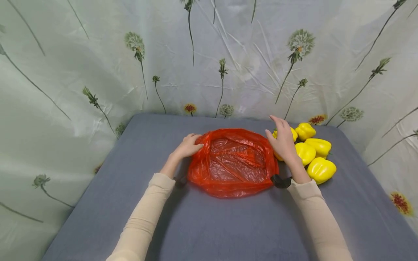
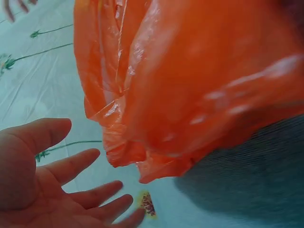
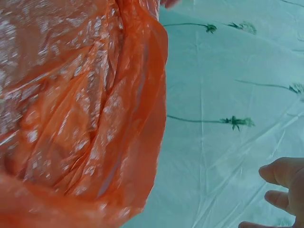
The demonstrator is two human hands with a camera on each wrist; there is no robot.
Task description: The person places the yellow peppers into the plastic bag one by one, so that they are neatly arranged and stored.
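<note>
Upon the grey surface (image 1: 235, 228) lay one red translucent plastic bag (image 1: 228, 190), rim seemingly folded outward to keep it gaping. At its left, left hand (image 1: 187, 146) showed splayed, empty grip; at its right, right hand (image 1: 283, 141) likewise, beside glossy yellow bell peppers (image 1: 305, 153).

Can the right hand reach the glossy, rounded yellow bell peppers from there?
Probably yes: the right hand holds nothing and appears close beside the glossy yellow bell peppers, while the crumpled red plastic bag lies on its other side, out of the way.
</note>
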